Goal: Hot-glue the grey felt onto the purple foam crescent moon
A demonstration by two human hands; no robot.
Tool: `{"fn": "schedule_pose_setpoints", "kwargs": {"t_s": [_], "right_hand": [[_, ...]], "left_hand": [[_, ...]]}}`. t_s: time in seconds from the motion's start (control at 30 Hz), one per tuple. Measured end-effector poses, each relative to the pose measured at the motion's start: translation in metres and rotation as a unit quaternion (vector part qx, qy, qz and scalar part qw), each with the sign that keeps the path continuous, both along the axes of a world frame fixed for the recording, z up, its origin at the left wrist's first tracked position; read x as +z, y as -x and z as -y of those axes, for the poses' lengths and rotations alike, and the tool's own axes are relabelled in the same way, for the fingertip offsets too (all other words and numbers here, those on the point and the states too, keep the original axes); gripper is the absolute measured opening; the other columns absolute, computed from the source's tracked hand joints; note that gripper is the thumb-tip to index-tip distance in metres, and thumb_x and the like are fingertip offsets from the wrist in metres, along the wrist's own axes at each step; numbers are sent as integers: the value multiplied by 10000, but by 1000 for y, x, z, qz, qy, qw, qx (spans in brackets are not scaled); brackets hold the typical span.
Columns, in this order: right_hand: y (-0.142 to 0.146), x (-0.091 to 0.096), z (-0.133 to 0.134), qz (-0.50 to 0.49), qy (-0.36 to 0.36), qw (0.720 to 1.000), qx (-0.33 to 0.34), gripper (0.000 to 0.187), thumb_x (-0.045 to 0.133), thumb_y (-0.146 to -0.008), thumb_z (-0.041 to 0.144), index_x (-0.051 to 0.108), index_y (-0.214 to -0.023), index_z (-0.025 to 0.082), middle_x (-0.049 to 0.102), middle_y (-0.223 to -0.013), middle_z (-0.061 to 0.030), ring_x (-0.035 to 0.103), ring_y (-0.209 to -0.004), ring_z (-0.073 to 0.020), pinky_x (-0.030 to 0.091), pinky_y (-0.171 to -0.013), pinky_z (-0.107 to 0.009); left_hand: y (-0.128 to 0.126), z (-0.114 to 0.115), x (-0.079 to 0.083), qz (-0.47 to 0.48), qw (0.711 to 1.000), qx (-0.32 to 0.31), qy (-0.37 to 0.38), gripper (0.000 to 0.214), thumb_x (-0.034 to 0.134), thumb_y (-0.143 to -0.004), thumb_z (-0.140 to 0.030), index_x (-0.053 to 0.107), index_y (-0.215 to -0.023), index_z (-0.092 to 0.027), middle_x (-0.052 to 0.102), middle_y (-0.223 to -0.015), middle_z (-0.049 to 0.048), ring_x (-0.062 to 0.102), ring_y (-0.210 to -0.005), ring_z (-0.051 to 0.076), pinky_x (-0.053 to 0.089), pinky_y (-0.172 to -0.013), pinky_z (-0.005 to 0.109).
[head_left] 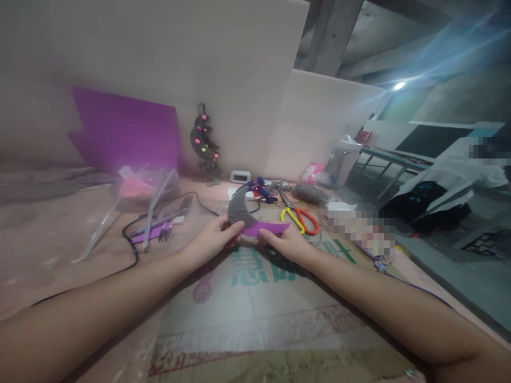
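Note:
Both my hands hold one crescent-shaped piece [244, 215] over a flattened cardboard sheet [259, 303]. The crescent's upper left half is wrapped in grey cord and its lower right tip is bare purple. My left hand [213, 239] pinches the wrapped part, thumb on top. Fingers of my right hand [285, 242] are closed on the purple tip. Just behind the piece lies a blue glue gun [261, 190], and scissors [300, 218] with yellow and red handles lie to the right of it.
A purple foam sheet [128, 130] leans on the white back wall. A finished dark crescent with coloured dots [204, 141] stands beside it. Glue sticks [154, 205], a black cable [133, 239], a small white clock [240, 176] and a grey cord bundle [307, 192] lie around. A clear container [345, 159] stands at right.

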State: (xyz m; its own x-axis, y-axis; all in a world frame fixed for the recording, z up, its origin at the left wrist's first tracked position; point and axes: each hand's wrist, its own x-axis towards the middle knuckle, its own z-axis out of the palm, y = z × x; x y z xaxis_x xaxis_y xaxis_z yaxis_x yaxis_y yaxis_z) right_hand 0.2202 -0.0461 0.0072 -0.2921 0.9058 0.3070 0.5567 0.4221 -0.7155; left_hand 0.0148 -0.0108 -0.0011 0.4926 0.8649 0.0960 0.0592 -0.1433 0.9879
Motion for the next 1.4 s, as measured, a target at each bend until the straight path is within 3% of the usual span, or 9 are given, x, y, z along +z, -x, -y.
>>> {"fn": "schedule_pose_setpoints", "kwargs": {"t_s": [0.33, 0.57, 1.2, 1.4], "right_hand": [[-1, 1, 0, 19, -6, 1000, 15, 280, 482, -908, 320, 592, -696, 174, 584, -657, 4, 550, -642, -135, 415, -626, -240], [-1, -1, -1, 26, -27, 999, 8, 289, 463, -918, 309, 594, -698, 175, 588, -672, -2, 557, -666, -141, 417, -657, -247], [-2, -3, -3, -1, -26, 999, -19, 369, 443, -916, 366, 552, -618, 178, 531, -580, 7, 489, -569, -127, 401, -588, -242], [-1, -1, -2, 7, -12, 1000, 5, 310, 477, -904, 354, 608, -689, 175, 602, -643, -8, 553, -632, -143, 426, -623, -243]], "left_hand": [[0, -1, 0, -13, 1000, 9, -22, 320, 566, -806, -479, 460, -746, -184, 440, -541, -68, 390, -461, 77, 275, -447, 209], [-1, 0, 3, -1, 1000, 5, 2, 306, 599, -796, -444, 503, -877, -165, 476, -595, -61, 411, -486, 74, 291, -451, 198], [-1, 0, 1, -32, 999, 10, 0, 348, 603, -774, -493, 501, -768, -161, 517, -599, -38, 433, -495, 82, 304, -463, 212], [-1, 0, 0, -24, 1000, 1, 6, 313, 606, -769, -457, 508, -785, -160, 527, -609, -40, 438, -485, 82, 323, -469, 217]]}}
